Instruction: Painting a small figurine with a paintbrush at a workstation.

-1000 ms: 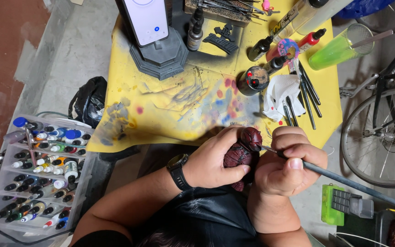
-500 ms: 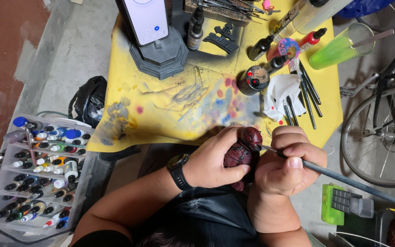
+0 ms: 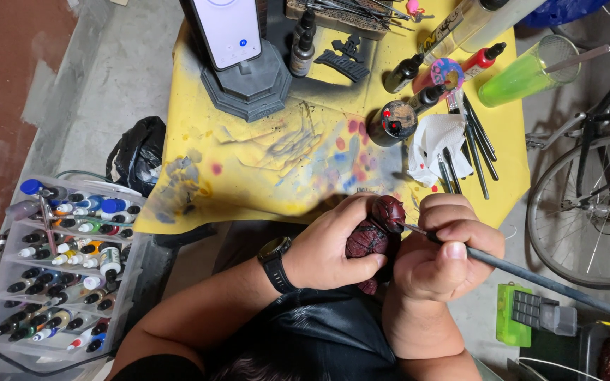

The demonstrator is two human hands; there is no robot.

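- Since a second ago almost nothing has moved: both hands stay low at 6 o'clock, just below the near edge of the yellow tabletop.
- The left hand is closed around a dark red figurine, its grip wrapping the body so the head faces the brush.
- The right hand pinches a thin paintbrush like a pen, tip touching the figurine's head.
- A paint bottle rack sits at 9 o'clock; spare brushes lie at 1 o'clock.

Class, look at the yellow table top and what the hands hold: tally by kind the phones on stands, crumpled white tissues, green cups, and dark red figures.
Phone on stand: 1
Crumpled white tissue: 1
Green cup: 1
Dark red figure, held in the left hand: 1
Total: 4
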